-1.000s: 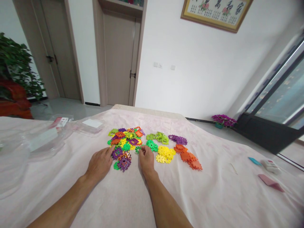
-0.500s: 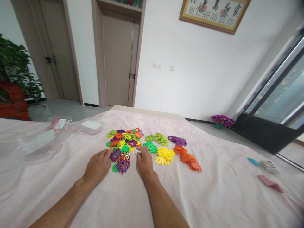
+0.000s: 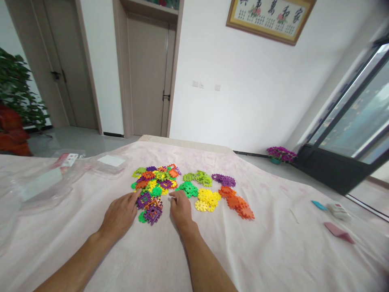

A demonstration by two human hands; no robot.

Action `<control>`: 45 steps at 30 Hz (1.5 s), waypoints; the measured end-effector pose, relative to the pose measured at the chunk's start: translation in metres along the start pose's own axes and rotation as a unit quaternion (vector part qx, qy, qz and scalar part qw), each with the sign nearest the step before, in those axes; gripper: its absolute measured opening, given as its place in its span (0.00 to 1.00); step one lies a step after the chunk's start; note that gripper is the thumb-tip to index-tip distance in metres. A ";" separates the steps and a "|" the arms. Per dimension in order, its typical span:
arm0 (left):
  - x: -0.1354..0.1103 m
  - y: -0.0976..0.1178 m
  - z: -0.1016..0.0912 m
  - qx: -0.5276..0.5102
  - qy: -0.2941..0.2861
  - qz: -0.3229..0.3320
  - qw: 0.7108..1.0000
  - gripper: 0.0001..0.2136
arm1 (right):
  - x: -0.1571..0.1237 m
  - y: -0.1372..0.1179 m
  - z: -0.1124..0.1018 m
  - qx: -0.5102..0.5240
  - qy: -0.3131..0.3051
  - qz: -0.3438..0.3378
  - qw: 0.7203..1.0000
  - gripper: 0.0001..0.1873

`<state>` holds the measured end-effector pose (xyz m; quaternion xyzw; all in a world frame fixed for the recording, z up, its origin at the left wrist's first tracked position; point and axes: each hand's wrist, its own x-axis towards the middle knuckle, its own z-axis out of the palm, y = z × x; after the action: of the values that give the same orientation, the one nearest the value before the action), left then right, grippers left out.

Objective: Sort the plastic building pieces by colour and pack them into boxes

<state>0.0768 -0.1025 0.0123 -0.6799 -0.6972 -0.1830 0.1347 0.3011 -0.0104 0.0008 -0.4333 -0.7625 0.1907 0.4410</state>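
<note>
A mixed pile of plastic interlocking pieces (image 3: pixel 158 180), in orange, yellow, green and purple, lies on the cloth in front of me. My left hand (image 3: pixel 122 211) rests at its near left side, fingers stretched forward and fingertips by the purple square pieces (image 3: pixel 152 214). To the right of the pile is my right hand (image 3: pixel 181 206), its fingers curled in and the index finger bent toward the pile. Whether anything sits in its grip is hidden. Just beyond it lie green snowflake pieces (image 3: pixel 188 189), with yellow round pieces (image 3: pixel 207 199) to their right.
Single-colour groups lie farther right: light green pieces (image 3: pixel 199 177), purple pieces (image 3: pixel 224 179) and orange pieces (image 3: pixel 238 202). Clear plastic packages (image 3: pixel 45 184) cover the left side. A blue object (image 3: pixel 319 205), a white box (image 3: pixel 338 211) and a pink cloth piece (image 3: pixel 338 232) are at right.
The camera has turned slightly, so the scene sits a little farther left. My right hand has drawn back very slightly toward me; the left hand and the pieces look unmoved.
</note>
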 end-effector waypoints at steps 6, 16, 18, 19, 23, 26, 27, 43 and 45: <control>0.000 -0.003 0.003 0.002 -0.003 0.006 1.000 0.23 | 0.000 0.000 0.000 -0.002 -0.001 0.017 1.000 0.16; 0.000 -0.003 0.003 0.002 0.004 0.021 1.000 0.24 | -0.002 0.003 0.002 -0.006 0.002 0.024 1.000 0.16; 0.000 -0.003 0.004 0.004 0.005 0.023 1.000 0.23 | -0.002 0.004 0.002 -0.008 0.001 0.023 1.000 0.16; -0.001 -0.004 0.005 0.006 0.005 0.025 1.000 0.23 | -0.002 0.004 0.002 -0.010 -0.001 0.021 1.000 0.16; 0.000 -0.004 0.005 0.011 -0.003 0.028 1.000 0.23 | -0.002 0.003 0.002 -0.030 -0.011 0.012 0.999 0.16; 0.000 -0.002 0.004 0.015 -0.012 0.024 1.000 0.23 | -0.002 0.002 0.002 -0.043 -0.019 0.010 0.999 0.16; 0.000 -0.002 0.003 0.016 -0.015 0.021 1.000 0.23 | -0.002 0.001 0.002 -0.045 -0.022 0.010 0.999 0.16; -0.001 -0.001 -0.002 0.008 -0.023 0.007 1.000 0.24 | 0.001 -0.004 0.003 -0.039 -0.029 0.025 0.999 0.16; -0.002 -0.001 -0.001 0.017 -0.026 0.010 0.999 0.24 | 0.001 -0.005 0.002 -0.038 -0.023 0.028 0.999 0.16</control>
<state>0.0753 -0.1046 0.0129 -0.6888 -0.6968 -0.1526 0.1298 0.2966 -0.0122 0.0032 -0.4663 -0.7668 0.1839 0.4009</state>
